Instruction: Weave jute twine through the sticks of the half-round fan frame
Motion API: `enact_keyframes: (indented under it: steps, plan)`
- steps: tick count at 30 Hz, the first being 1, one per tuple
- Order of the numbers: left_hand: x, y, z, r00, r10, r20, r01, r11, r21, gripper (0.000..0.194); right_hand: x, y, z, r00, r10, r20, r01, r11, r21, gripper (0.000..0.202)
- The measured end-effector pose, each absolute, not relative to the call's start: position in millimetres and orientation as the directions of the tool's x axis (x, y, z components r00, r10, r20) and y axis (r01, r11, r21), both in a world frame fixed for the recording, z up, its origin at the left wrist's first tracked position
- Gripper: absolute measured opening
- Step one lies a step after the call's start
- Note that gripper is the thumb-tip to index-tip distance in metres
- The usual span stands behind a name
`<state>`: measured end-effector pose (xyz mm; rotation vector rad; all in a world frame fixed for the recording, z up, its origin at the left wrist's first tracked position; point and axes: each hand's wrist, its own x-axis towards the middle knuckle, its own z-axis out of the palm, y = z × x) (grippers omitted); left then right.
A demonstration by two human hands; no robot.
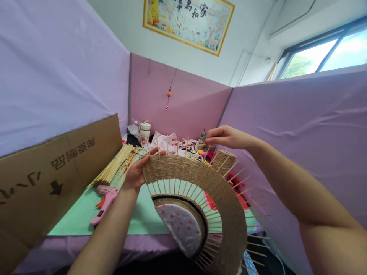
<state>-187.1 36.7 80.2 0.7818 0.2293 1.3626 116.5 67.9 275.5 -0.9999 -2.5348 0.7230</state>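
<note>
A half-round woven fan frame (197, 170) fills the middle of the view, tilted, with thin wooden sticks radiating past its brown twine band. At its core is a white cloth half-disc with red spots, edged in black and brown. My left hand (137, 170) grips the band's upper left end, fingers behind it and along the top edge. My right hand (220, 136) is raised over the upper right stick tips, its fingers pinched together. What they pinch is too small to make out. A spool of brown twine (224, 161) shows behind the sticks.
On the green tabletop (146, 217) lie a pink glue gun (105, 202) and a bundle of wooden sticks (114, 166). A cardboard sheet (71, 172) stands left. White jar (144, 131), pink cloth (164, 142) and craft bits crowd the back. Purple partitions (301, 133) flank the table.
</note>
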Motion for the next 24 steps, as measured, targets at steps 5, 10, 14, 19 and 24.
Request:
enact_keyframes:
  steps: [5,10,14,19,24]
  plan:
    - [-189,37,74,0.194,0.934,0.299,-0.802,-0.024,0.596,0.033,116,82,239,-0.675,0.730,-0.112,0.402,0.236,-0.885,0.051]
    - [-192,36,71,0.221,0.934,0.281,-0.789,0.002,0.614,0.035,129,73,204,-0.764,0.570,-0.301,0.320,-0.070,-0.945,0.073]
    - [-192,32,77,0.226,0.949,0.222,-0.742,0.020,0.670,0.038,135,64,199,-0.741,0.641,-0.200,0.288,0.035,-0.957,0.064]
    - [-195,26,84,0.080,0.990,0.115,-0.708,-0.024,0.705,0.027,129,53,179,-0.509,0.859,0.045,0.144,0.136,-0.980,0.042]
    - [-196,10,98,-0.086,0.991,0.101,-0.657,-0.133,0.742,0.030,128,48,167,-0.464,0.882,0.082,0.070,0.129,-0.989,0.040]
